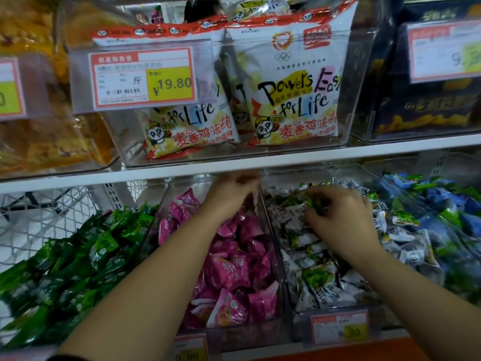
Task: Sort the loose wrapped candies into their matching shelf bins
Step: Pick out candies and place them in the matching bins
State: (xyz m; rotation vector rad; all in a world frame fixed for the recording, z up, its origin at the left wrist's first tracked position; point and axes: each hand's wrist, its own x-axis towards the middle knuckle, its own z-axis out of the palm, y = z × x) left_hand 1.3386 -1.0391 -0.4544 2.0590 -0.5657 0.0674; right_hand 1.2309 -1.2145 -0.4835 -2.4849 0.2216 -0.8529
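Bare forearms point(156, 282) reach over pink candies point(234, 272); left hand point(234, 188) blurs, its grip untellable, while right hand point(341, 217) curls around white-and-green candies point(316, 277). Sorting looks unfinished: green wrappers point(406, 217) dot blue candies point(468, 220), far right.

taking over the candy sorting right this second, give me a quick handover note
Hands: left hand is at the back of the pink wrapped candies, fingers curled; too blurred to tell if it holds one. The right hand pinches a green-and-white wrapped candy on top of the white-and-black wrapped candies.
Done: the dark green wrapped candies at far left and the pink ones look unmixed.
Left: bin the pinched candy; the blue and green wrapped candies at far right lie mixed, likely next.
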